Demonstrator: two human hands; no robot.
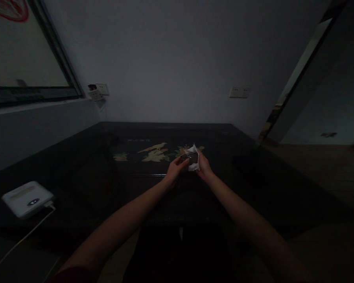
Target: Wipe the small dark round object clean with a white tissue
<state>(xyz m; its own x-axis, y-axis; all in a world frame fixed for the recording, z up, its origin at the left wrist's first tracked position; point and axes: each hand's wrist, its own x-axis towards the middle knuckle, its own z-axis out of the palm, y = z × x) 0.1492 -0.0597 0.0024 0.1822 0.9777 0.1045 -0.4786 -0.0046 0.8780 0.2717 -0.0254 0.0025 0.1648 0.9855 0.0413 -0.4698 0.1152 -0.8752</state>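
Observation:
Both hands meet over the dark table [153,188], close to its bird-and-flower picture [155,153]. My left hand [174,169] is closed on the left end of a small dark, shiny object [191,158]; the dim light hides what kind of thing it is. Around the right side of that object lies a crumpled white tissue [194,166]. My right hand [204,165] grips the tissue and presses it against the object, its fingers partly hidden behind.
On the table's left side sits a white box-shaped device [28,198] with a white cable [23,239] running off the near edge. The wall behind carries sockets [239,92], and a plug adapter [96,94] sits at the left corner beside the window [26,51].

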